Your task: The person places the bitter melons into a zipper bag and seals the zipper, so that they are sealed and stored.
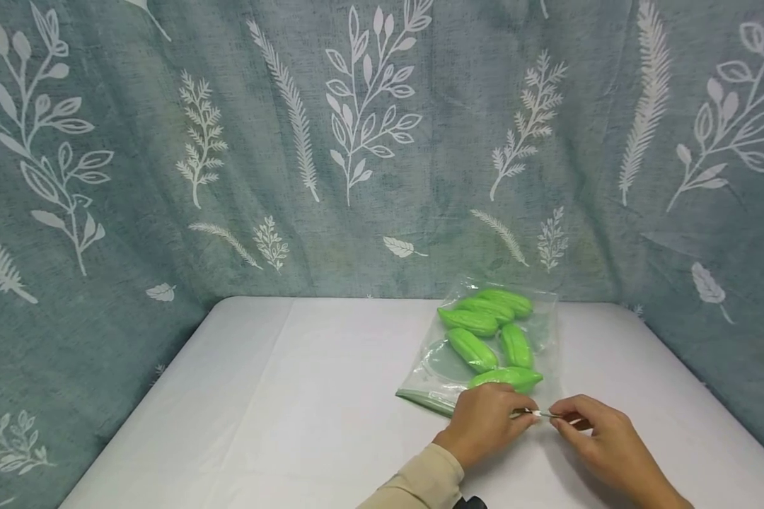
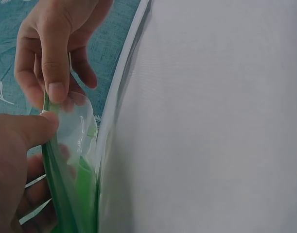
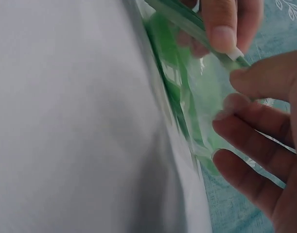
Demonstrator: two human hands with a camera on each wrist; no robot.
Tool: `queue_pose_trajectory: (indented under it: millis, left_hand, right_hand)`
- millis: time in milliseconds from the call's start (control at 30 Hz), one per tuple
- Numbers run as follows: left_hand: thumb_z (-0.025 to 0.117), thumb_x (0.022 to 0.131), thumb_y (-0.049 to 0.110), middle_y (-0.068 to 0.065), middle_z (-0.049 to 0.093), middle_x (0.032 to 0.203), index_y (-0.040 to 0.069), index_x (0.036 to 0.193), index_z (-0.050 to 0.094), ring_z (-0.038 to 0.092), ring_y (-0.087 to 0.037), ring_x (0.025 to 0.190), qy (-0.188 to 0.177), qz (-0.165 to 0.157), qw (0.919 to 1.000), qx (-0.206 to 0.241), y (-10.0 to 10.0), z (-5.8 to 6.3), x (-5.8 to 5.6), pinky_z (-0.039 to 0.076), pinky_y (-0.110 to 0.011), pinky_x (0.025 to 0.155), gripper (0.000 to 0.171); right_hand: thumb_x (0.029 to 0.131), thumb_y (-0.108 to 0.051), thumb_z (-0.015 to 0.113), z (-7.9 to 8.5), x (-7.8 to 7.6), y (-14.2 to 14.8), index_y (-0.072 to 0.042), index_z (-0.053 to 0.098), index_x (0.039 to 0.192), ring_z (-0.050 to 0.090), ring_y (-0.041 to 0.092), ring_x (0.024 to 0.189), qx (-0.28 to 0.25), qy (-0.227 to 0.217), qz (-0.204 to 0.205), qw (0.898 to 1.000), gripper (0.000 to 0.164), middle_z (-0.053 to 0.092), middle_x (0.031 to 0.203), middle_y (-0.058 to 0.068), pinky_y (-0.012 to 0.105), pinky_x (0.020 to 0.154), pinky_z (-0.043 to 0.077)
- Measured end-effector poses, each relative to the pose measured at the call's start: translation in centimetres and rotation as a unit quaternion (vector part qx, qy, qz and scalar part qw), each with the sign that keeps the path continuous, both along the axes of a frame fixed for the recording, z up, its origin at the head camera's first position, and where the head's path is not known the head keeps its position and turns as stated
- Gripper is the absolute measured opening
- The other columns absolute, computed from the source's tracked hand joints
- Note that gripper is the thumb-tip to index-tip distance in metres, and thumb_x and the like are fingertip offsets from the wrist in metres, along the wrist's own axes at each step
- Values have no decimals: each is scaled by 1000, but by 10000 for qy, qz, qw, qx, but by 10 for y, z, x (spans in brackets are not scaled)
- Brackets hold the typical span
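Observation:
A clear zip bag point(image 1: 425, 371) with a green closure strip point(image 1: 423, 401) along its near edge lies on the right part of the table. Inside it are several bright green, ridged, pointed pieces point(image 1: 473, 350) that look like fruit or vegetables. My left hand point(image 1: 487, 420) pinches the strip near its right end, beside a small white slider point(image 3: 235, 53). Just to the right, my right hand point(image 1: 601, 435) pinches the end of the same strip between thumb and fingers. In the right wrist view, its other fingers point(image 3: 253, 182) are spread loosely below the strip.
A white-covered table point(image 1: 280, 396) extends left of the bag. Behind it and at both sides hangs a blue-green curtain point(image 1: 369, 233) with white leaf prints. The bag's far end reaches the table's back edge. A small dark object point(image 1: 470, 502) shows beside the left sleeve.

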State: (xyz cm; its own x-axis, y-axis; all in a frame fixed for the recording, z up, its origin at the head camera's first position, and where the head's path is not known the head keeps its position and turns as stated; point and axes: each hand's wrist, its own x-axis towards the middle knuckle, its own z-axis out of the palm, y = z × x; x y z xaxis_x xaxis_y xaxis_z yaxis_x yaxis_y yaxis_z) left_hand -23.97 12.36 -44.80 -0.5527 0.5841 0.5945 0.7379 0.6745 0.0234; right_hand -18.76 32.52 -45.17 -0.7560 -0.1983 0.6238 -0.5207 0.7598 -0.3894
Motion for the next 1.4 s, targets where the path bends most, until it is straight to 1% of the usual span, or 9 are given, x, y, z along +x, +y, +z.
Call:
queue_pose_trajectory:
  millis: [67,300,433,600,700,833,900,1133,1400]
  left_hand:
    - [73,89,49,25,65,81,44,99,78,57,10,71,-19,-27,10000,-7,-1,-1,0,39,-9,55,13]
    - [72,89,49,23,66,81,44,99,78,56,9,69,97,-61,9999,-12,-3,-1,-1,35,-9,53,12]
    - [72,90,50,24,64,79,45,99,78,55,9,67,131,-19,9999,-40,-4,0,-1,33,-10,51,12]
    - [72,89,51,24,63,78,47,98,77,55,8,67,171,66,9998,-59,-7,0,-1,34,-10,50,11]
    - [72,88,52,25,65,81,48,98,77,59,7,70,223,118,9996,-81,-9,-1,-2,37,-11,51,12]
    - [72,88,52,26,66,83,49,98,77,61,7,74,240,238,9994,-68,-12,-1,-2,39,-11,52,12]
    - [73,87,52,26,65,82,49,98,77,60,7,73,206,280,9994,-39,-14,-1,-2,38,-11,51,12]
    - [75,86,52,24,64,80,48,97,78,56,7,67,154,271,9995,28,-19,-2,-3,33,-11,49,13]
    - [76,85,51,25,65,81,47,96,78,58,6,69,236,271,9993,44,-25,-1,-3,36,-11,51,12]
  right_hand:
    - [74,6,82,-2,-1,-4,-18,73,94,65,1,78,40,27,72,10000,33,68,90,-12,18,63,53]
    - [71,11,83,-3,-2,-6,-23,74,92,62,0,76,-13,270,269,9993,40,66,88,-16,10,65,48]
    - [69,12,83,-3,-3,-4,-22,74,91,62,0,75,39,405,295,9987,41,66,88,-16,10,66,48]
    - [70,9,84,-3,-1,-3,-22,75,92,62,0,76,86,266,119,9995,39,66,87,-16,9,65,47]
    - [70,9,84,-3,-1,-4,-21,75,91,63,0,75,88,210,29,9997,39,66,86,-16,9,65,47]
    - [70,10,84,-4,-2,-4,-21,75,91,63,0,75,67,214,20,9997,39,67,86,-16,9,65,47]
    - [70,10,84,-4,-2,-4,-21,75,91,63,0,75,56,222,13,9997,39,67,86,-16,9,65,47]
    - [70,9,84,-4,-2,-4,-22,74,89,62,-1,74,37,133,-121,9998,37,67,85,-16,8,63,46]
    - [71,9,83,-3,-1,-6,-20,73,88,61,-2,72,11,8,-196,9998,35,67,83,-16,9,62,46]
